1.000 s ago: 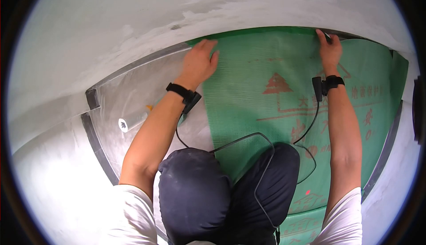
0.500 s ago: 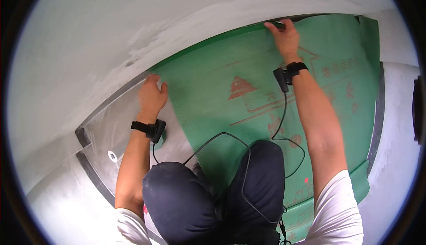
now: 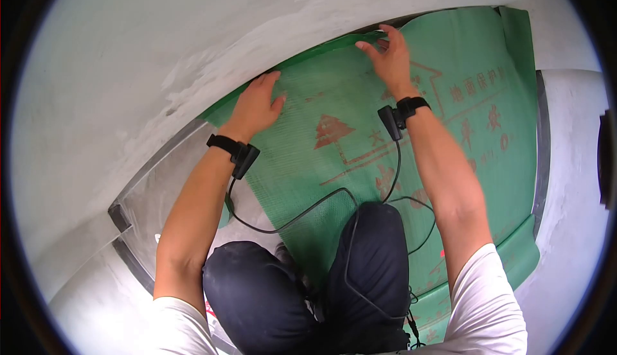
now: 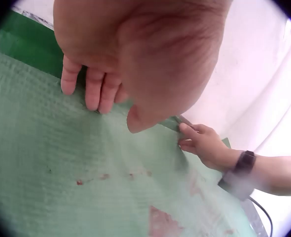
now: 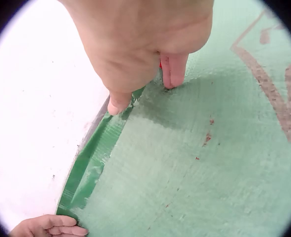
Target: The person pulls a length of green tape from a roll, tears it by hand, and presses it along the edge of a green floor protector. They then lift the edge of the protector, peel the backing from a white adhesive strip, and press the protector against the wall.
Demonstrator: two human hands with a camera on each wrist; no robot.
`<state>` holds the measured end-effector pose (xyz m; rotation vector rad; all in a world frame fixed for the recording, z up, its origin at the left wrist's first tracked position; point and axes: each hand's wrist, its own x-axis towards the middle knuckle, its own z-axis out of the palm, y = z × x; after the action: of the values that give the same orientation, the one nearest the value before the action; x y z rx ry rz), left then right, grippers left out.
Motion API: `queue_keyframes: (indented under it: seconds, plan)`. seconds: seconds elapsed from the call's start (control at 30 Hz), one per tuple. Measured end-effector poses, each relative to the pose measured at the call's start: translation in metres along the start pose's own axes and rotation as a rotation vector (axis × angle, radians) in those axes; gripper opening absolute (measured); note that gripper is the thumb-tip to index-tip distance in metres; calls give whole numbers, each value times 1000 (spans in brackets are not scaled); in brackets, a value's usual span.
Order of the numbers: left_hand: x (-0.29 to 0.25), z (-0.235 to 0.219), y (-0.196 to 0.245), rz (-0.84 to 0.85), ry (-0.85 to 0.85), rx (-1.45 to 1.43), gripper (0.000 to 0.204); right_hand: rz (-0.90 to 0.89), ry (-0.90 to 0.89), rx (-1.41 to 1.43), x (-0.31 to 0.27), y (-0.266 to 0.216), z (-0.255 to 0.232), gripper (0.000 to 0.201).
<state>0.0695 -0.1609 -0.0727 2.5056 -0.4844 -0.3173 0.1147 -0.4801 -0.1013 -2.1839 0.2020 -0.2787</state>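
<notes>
A green floor-protection sheet (image 3: 289, 162) with red-brown printing covers much of the floor. Along the wall its far edge makes a darker green folded strip (image 3: 321, 53). My left hand (image 3: 257, 104) lies with fairly straight fingers on the sheet by this strip; in the left wrist view the fingertips (image 4: 106, 106) touch the sheet. My right hand (image 3: 393, 62) is farther right at the same edge, its thumb stretched out and other fingers bent. A bit of red and dark grey (image 5: 160, 66) shows between those fingers; I cannot tell what this small object is, as the hand mostly hides it.
A pale wall (image 3: 193, 53) rises right behind the sheet's edge. Bare grey floor (image 3: 173, 175) shows at the left, bordered by a dark strip (image 3: 132, 262). Black cables (image 3: 302, 217) run from the wrist cameras across my knees (image 3: 257, 278). A rolled green part (image 3: 520, 255) lies at the right.
My left hand has gone from the sheet's left corner rightward along its wall edge. The right hand has shifted a little left along that edge. The head view has turned and shifted.
</notes>
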Motion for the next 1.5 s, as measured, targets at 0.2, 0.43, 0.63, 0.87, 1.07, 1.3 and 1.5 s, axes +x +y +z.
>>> queue_keyframes:
  seconds: [0.2, 0.43, 0.63, 0.87, 1.07, 1.3, 1.5]
  plan:
    - [-67, 23, -11, 353, -196, 408, 64, -104, 57, -9, -85, 9, -51, 97]
    - [-137, 32, -18, 151, 6, 336, 60, 360, 53, -458, -259, 81, -170, 85]
    - [-156, 28, -59, -498, 389, -29, 47, 963, -221, -370, -428, 65, -223, 87]
    - [-90, 40, -44, 413, -35, 289, 60, 941, -592, -496, -484, 102, -190, 121]
    - [-60, 48, -47, 343, -179, 405, 69, 702, -630, -459, -542, 209, -191, 126]
    - [-39, 43, -48, 148, -183, 434, 75, 865, -558, -230, -458, 77, -169, 111]
    - [-49, 34, -39, 103, -275, 493, 79, 758, -673, -208, -479, 112, -185, 89]
